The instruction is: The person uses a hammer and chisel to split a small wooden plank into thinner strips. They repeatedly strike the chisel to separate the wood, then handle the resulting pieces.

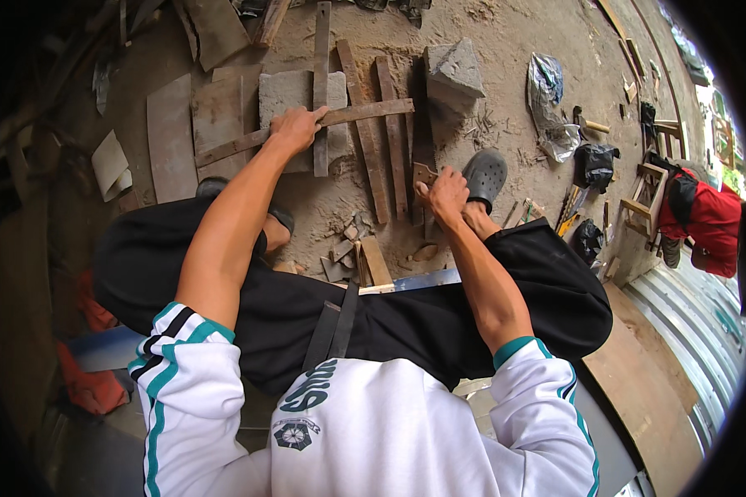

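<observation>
My left hand [297,130] grips a long wooden strip [369,110] that lies slantwise over a rough concrete block [278,95]. A second strip [321,58] crosses it there, pointing away from me. To the right, my right hand [446,195] is closed round the brown wooden handle of a handsaw [423,149]. Its dark blade points away from me, close to the right end of the slanting strip; whether they touch I cannot tell. Between my hands, two more wooden strips, a left one [365,137] and a right one [392,137], lie side by side, partly under the slanting strip.
Another concrete block [456,70] stands beyond the saw. Wood offcuts [375,259] lie between my feet. Flat boards [171,137] rest at the left. A hammer [590,124], a silvery plastic bag [547,103], a small wooden frame [645,199] and a red bag [704,224] are at the right.
</observation>
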### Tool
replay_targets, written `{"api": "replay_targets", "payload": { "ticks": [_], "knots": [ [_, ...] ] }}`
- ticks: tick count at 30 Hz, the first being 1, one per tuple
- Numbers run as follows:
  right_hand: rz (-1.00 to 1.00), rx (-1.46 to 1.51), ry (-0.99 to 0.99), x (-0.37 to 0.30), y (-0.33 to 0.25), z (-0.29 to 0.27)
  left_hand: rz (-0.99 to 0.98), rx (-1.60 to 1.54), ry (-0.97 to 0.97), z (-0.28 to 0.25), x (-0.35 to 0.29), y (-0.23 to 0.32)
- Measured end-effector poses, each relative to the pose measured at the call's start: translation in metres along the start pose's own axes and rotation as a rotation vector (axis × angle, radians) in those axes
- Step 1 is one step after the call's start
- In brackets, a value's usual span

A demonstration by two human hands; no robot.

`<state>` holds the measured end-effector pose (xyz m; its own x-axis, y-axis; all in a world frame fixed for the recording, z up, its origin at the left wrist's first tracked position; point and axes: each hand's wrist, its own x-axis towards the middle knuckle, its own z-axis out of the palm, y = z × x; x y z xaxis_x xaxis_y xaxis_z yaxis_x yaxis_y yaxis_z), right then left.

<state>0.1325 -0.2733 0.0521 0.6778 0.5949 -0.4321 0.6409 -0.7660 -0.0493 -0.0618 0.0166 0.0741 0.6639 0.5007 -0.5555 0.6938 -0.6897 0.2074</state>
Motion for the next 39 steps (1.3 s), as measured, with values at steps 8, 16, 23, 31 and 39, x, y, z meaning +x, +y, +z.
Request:
{"api": "replay_targets", "payload": {
  "ticks": [8,16,23,31,39],
  "knots": [
    [0.054,0.44,-0.178,0.015,0.052,0.04,-0.041,0.029,0.007,-0.002,-0.002,0.005],
    [-0.111,0.587,0.049,0.055,0.039,0.015,-0.025,-0.021,0.044,0.006,-0.004,-0.002],
    [0.052,0.4,0.025,0.08,0.043,0.026,-0.029,-0.016,0.038,0.007,-0.002,-0.001],
    [-0.081,0.102,0.241,0.052,0.029,0.018,-0.005,-0.012,0.091,0.011,-0.002,-0.001],
    [0.055,0.143,-0.088,0.059,0.033,0.015,-0.021,-0.023,0.035,0.006,-0.004,0.003]
  ]
}}
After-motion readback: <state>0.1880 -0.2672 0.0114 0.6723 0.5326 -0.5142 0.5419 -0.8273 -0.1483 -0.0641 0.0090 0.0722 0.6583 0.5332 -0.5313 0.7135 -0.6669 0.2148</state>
